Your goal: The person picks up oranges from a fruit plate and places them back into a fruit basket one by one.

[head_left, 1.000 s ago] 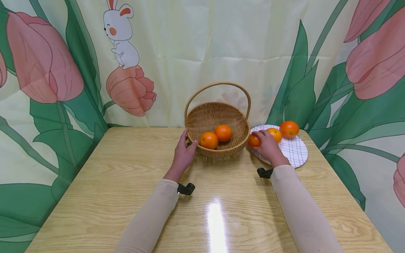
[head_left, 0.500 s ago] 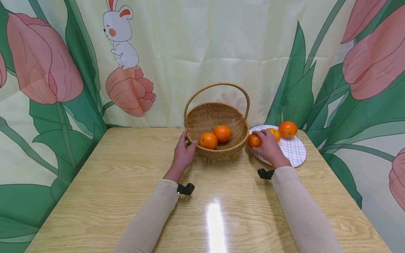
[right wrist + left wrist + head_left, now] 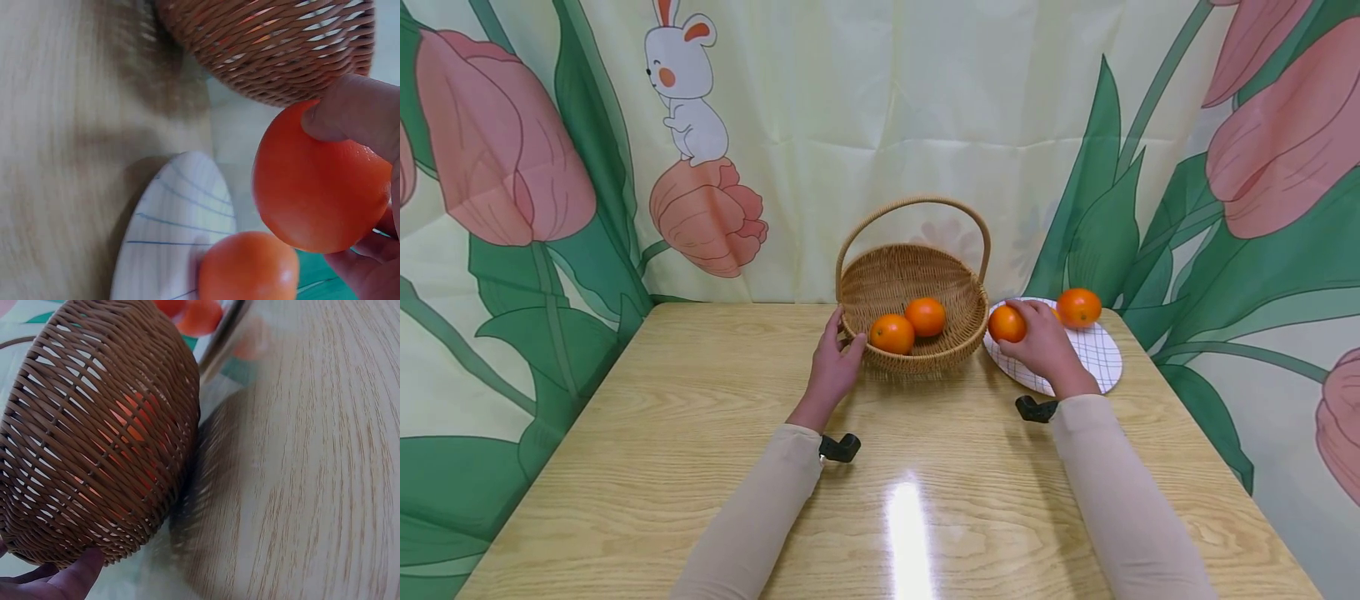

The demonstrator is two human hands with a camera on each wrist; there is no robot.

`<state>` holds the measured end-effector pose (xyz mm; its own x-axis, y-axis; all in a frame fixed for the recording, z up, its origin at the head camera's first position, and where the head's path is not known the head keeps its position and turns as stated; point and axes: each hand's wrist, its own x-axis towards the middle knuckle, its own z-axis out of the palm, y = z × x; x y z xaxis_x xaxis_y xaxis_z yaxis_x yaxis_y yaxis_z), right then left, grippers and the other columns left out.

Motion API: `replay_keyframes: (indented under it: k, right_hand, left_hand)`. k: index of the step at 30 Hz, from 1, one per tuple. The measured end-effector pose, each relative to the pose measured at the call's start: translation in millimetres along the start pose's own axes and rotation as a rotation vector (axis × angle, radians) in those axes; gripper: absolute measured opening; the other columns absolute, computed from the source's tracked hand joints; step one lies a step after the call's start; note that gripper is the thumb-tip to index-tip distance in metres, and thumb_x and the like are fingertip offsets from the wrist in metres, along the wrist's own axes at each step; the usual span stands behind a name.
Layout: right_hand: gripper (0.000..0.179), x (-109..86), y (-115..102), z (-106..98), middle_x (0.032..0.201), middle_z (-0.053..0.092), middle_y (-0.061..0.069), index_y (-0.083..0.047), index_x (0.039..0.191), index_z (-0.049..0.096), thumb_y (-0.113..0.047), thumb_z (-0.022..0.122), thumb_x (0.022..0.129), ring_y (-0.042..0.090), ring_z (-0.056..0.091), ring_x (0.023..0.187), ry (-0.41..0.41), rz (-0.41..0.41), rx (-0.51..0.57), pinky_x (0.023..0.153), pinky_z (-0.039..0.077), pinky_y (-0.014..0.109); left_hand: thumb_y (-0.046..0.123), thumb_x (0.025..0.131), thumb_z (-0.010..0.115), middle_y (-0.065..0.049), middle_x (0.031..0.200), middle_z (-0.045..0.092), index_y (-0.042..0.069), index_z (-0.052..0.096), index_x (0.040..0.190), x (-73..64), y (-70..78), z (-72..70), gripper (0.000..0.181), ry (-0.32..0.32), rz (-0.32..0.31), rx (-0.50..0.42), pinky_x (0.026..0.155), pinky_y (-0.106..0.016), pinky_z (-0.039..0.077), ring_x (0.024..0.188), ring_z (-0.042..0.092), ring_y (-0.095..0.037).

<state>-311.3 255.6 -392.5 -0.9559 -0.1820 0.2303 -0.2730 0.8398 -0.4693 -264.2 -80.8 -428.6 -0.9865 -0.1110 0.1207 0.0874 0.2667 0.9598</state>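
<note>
My left hand [image 3: 835, 367] holds the left rim of a wicker basket [image 3: 936, 360] with a tall arched handle; its thumb presses the outer weave in the left wrist view. Two oranges [image 3: 892, 334] lie inside the basket. Just right of the basket, my right hand [image 3: 1045, 346] grips another orange [image 3: 1006, 323] between thumb and fingers. In the right wrist view this gripped orange [image 3: 319, 187] is raised above the checked plate [image 3: 162, 250], near the basket's woven side [image 3: 269, 56]. One orange [image 3: 1078, 307] sits at the plate's back; another is mostly hidden behind my right hand.
The white plate [image 3: 1101, 358] with blue lines lies at the back right of the wooden table [image 3: 715, 417]. Behind the table hangs a curtain [image 3: 820, 125] printed with tulips and a rabbit. Black wrist cameras [image 3: 840, 448] sit on both wrists.
My right hand has lifted its orange a little, up from the plate beside the basket. The left hand stays on the basket's rim. The head view has shifted slightly.
</note>
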Motion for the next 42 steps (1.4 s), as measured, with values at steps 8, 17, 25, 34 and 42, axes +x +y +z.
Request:
replay_keyframes:
  k: [8,17,25,34,42]
  right_hand:
    - [0.07,-1.1,-11,-13,0.143,0.037,0.026,-0.011,0.145,0.043,-0.019,0.073,0.082,0.047,0.044,0.12,0.055,-0.039,-0.008,0.095,0.045,0.065]
    - [0.069,-2.3,-26,-29,0.144,0.035,0.024,-0.012,0.144,0.043,-0.018,0.071,0.082,0.047,0.043,0.121,0.11,-0.056,-0.01,0.092,0.047,0.065]
    - [0.068,-2.0,-35,-34,0.144,0.037,0.022,-0.012,0.142,0.046,-0.019,0.073,0.08,0.045,0.042,0.124,0.16,-0.095,-0.007,0.092,0.047,0.064]
    - [0.065,-2.0,-51,-37,0.143,0.041,0.019,-0.014,0.14,0.049,-0.021,0.073,0.08,0.041,0.042,0.125,0.186,-0.147,-0.007,0.091,0.046,0.063]
    - [0.065,-2.6,-63,-37,0.144,0.042,0.018,-0.014,0.139,0.049,-0.022,0.075,0.08,0.041,0.043,0.125,0.176,-0.2,-0.009,0.095,0.044,0.061]
  left_hand:
    - [0.03,0.099,0.053,-0.014,0.155,0.03,0.022,0.018,0.156,0.2,-0.7,0.1,0.067,0.0,0.027,0.012,0.098,-0.047,0.051,0.133,0.046,-0.037]
    - [0.037,0.098,0.053,-0.013,0.155,0.029,0.024,0.018,0.156,0.9,-1.9,-0.3,0.069,-0.001,0.02,0.019,0.098,-0.046,0.051,0.133,0.046,-0.036]
    - [0.035,0.098,0.053,-0.012,0.155,0.03,0.027,0.018,0.155,0.6,-1.4,-0.3,0.067,-0.002,0.001,0.027,0.097,-0.047,0.051,0.134,0.046,-0.035]
    - [0.035,0.099,0.053,-0.012,0.156,0.029,0.026,0.018,0.156,0.8,-1.2,-0.3,0.068,-0.002,0.003,0.025,0.097,-0.046,0.051,0.134,0.046,-0.035]
    - [0.035,0.098,0.053,-0.012,0.156,0.029,0.026,0.018,0.155,-0.4,1.0,-0.3,0.068,0.002,0.005,0.027,0.097,-0.046,0.051,0.133,0.047,-0.036]
